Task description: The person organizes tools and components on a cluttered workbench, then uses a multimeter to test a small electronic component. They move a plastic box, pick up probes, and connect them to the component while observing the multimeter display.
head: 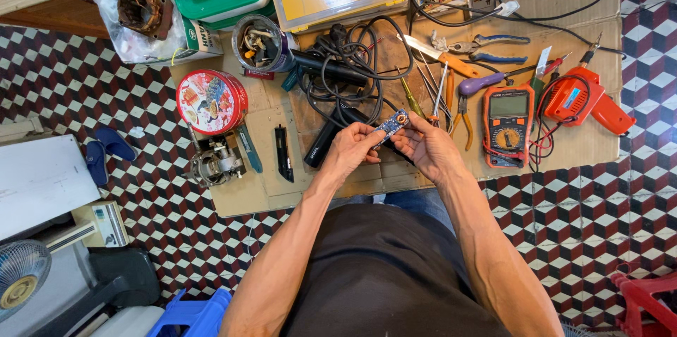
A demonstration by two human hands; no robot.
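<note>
A small blue circuit board (390, 125) with a round part at its far end is held between both hands over a sheet of cardboard (254, 189) on the floor. My left hand (350, 151) grips the board's near end with thumb and fingers. The fingertips of my right hand (425, 145) pinch its other side. Just beyond the hands lie a tangle of black cables (345, 69) and a black handle-shaped tool (323, 145).
An orange multimeter (508, 124), an orange glue gun (585, 101), pliers (486, 44), screwdrivers (486, 83) and a knife (438, 55) lie to the right. A round red tin (211, 101), a small motor (215, 161) and a jar (259, 42) sit on the left. Patterned tiles surround the cardboard.
</note>
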